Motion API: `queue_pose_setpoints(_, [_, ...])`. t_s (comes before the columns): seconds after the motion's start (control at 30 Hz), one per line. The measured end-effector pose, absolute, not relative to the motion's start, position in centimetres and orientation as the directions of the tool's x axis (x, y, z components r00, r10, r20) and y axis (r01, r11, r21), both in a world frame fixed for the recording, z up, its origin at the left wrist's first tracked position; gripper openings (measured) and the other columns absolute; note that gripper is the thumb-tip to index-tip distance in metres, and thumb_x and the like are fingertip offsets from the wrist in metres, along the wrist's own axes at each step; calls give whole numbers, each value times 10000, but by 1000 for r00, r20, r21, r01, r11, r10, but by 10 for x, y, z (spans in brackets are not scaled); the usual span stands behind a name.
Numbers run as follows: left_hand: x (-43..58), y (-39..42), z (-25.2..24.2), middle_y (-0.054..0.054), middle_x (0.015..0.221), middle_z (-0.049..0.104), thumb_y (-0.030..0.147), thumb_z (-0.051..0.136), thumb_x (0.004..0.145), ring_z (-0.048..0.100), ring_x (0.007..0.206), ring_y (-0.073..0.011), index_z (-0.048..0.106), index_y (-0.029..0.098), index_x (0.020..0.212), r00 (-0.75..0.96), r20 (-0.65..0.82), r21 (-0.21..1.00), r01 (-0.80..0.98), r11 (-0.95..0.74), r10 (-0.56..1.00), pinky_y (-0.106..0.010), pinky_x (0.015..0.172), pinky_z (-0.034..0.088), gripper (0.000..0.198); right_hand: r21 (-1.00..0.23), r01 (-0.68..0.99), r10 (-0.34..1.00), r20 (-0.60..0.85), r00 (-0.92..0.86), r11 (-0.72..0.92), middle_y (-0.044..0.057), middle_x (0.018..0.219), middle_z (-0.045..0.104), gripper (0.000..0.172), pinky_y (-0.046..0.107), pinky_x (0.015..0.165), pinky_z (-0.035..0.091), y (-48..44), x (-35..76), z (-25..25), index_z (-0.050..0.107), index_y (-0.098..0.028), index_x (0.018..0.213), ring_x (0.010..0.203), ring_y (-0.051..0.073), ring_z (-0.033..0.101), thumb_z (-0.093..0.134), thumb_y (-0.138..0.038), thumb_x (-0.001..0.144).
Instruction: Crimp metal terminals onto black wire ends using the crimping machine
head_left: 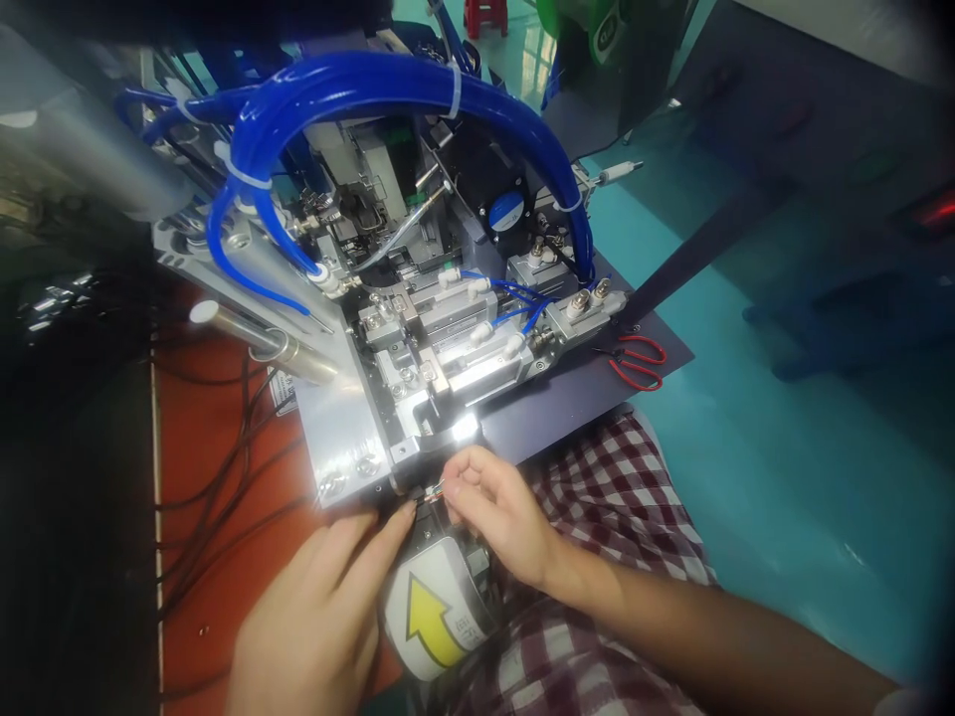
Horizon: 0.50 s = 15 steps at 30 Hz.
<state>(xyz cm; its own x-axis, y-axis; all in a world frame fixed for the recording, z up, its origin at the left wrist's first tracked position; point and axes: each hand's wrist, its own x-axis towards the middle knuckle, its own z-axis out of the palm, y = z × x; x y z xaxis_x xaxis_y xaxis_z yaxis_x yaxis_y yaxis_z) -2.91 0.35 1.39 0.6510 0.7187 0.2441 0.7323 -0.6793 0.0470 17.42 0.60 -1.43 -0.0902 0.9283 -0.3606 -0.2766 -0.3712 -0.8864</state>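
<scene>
My right hand (496,512) is pinched shut on thin, coloured wires (435,490) at the near edge of the metal machine (474,363). My left hand (317,597) is just apart from it, fingertips near the wires; I cannot tell whether they grip. Below curves a smooth white guard (429,609). Red-looped snips (621,356) lie near the flat dark plate's (548,413) right corner; glossy blue tubes (403,85) arch above.

Well below the arch of blue hoses (388,85), a thick yellow arrow (425,609) edged in black stands on a white cylindrical cover (452,572), with small characters beside it too blurred to read. Under the arch, a black housing (476,177) bears a round blue-and-white label (508,212); below the arch's left end, a white label (284,391) seems to carry dark, illegible characters.
</scene>
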Motion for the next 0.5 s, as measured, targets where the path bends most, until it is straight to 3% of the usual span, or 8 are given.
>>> queue_pose_setpoints(0.2, [-25,3,16,-72,1071,631,55,415,915,623,891,-163,551,209,1279,655,258,27,730,-683,710,-214,662,469,418,-925,-174,939,-344,11,-337,-58,590,504,95,247,525,351,4,170,-11,553,-190,753,538,101,454,612,-241,806])
queue_pose_setpoints(0.37, [-23,4,17,-68,1053,638,47,426,917,635,861,-160,575,198,1244,655,268,20,729,-684,707,-220,658,485,390,-774,-303,830,-538,-151,-557,-60,561,519,122,229,489,324,10,173,-8,537,-181,715,468,74,414,564,-242,817])
queue_pose_setpoints(0.5, [-21,5,19,-65,985,663,75,381,935,656,804,-164,633,179,1146,648,306,7,731,-683,697,-221,590,494,345,-827,-267,869,-461,-181,-494,-46,582,580,191,236,507,361,12,174,-11,535,-182,747,456,79,449,580,-327,862])
